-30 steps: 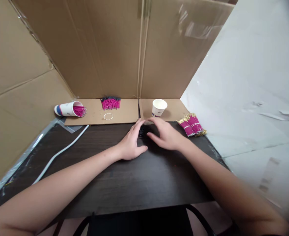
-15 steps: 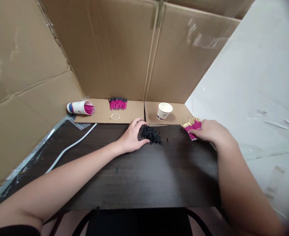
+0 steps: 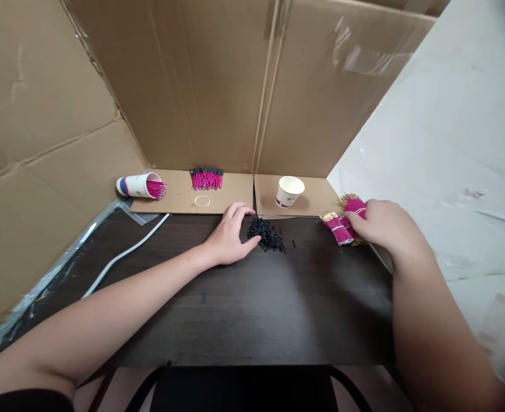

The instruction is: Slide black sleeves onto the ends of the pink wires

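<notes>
My left hand (image 3: 233,237) rests on the dark table with thumb and fingers spread, curved around the left side of a heap of small black tubes (image 3: 267,234). At the right, my right hand (image 3: 385,228) is closed on a bundle of magenta wires (image 3: 355,207) with gold-coloured tips. My thumb lies along the bundle; the fingers behind it are hidden. Another tied bundle of magenta wires (image 3: 341,229), with gold tips at one end and silvery tips at the other, lies on the table just below that hand.
A white paper cup (image 3: 290,191) stands on the cardboard strip (image 3: 243,194). Farther left lie black-capped magenta wires (image 3: 207,178), a pale rubber band (image 3: 202,201) and a tipped cup (image 3: 132,186) full of magenta wires. A white cable (image 3: 126,254) crosses the left side. Cardboard walls enclose the back and left.
My right hand has moved right and slightly up with a bundle of wires, and the bundle lying below shows more. My left hand has hardly moved.
</notes>
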A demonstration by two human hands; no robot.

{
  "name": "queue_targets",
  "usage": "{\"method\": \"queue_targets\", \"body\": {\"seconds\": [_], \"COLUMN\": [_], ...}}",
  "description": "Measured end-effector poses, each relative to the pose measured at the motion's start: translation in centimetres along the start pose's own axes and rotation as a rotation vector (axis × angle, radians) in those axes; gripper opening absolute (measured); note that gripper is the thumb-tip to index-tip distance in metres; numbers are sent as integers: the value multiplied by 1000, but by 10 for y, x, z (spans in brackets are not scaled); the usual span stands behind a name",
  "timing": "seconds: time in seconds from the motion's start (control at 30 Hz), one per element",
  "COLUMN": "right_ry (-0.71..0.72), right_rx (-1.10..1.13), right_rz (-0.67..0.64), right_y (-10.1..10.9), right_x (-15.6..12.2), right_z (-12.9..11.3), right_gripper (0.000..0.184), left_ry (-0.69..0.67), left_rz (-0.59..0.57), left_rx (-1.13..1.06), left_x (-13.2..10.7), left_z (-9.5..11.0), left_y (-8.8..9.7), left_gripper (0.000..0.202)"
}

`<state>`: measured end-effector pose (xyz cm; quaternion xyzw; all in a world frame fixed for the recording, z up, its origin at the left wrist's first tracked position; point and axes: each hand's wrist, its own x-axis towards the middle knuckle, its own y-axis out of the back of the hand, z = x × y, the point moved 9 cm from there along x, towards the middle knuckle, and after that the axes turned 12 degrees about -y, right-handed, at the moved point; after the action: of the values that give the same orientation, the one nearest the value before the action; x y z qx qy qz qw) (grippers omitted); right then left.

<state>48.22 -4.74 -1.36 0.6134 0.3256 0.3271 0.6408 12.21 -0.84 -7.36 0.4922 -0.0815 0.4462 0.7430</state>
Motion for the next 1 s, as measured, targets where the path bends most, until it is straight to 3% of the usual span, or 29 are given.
{"method": "queue_targets", "body": {"seconds": [0.07, 0.13, 0.23, 0.33, 0.43, 0.53, 0.73, 0.87, 1.0], "right_ry": [69, 271, 568, 821, 971, 993, 1052, 1199, 1298], "right_rx": [94, 275, 593, 801, 868, 869, 951, 1008, 958], "right_rz": [137, 212, 130, -21, -94, -108, -208, -73, 25], "right_y": [17, 28, 26, 13, -3, -16, -17, -5, -7], "right_x": [-13, -35, -79, -127, -162, -168, -152, -159, -169], "right_z": [-9, -32, -74, -119, -149, -157, -149, -146, -148], "right_gripper": [39, 35, 34, 27, 13, 25, 19, 17, 19], "left_ry": [-17, -77, -289, -538, -625, -577, -638, -643, -639], "left_rz": [57, 130, 199, 159, 88, 21, -69, -48, -78], "left_rx": [52, 120, 280, 514, 679, 718, 680, 630, 605], "left_x": [0, 0, -2, -9, -13, -10, -6, -7, -12], "left_z": [1, 9, 43, 88, 109, 103, 76, 62, 59], "left_y": [5, 13, 21, 14, 4, 1, -1, 1, -7], "left_gripper": [62, 74, 89, 74, 43, 25, 23, 27, 35]}}
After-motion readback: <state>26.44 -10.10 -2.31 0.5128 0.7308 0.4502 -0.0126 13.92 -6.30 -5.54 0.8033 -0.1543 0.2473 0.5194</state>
